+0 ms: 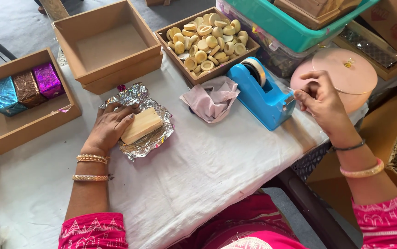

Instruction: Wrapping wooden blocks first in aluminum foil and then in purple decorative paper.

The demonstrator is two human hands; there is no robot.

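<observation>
Left hand [108, 127] flat on a small wooden block [142, 125], fingers spread and pressing it down. Block lying on a crinkly sheet of silver foil [148, 140], on the white desk [198, 175]. Right hand [320, 99] at the cutting end of the blue tape holder [265, 94], fingertips pinched together, maybe on tape, too thin to tell. Behind, an open box of little round wooden bits [207, 41]. On the left, a box with three shiny wrapped blocks [25, 90].
</observation>
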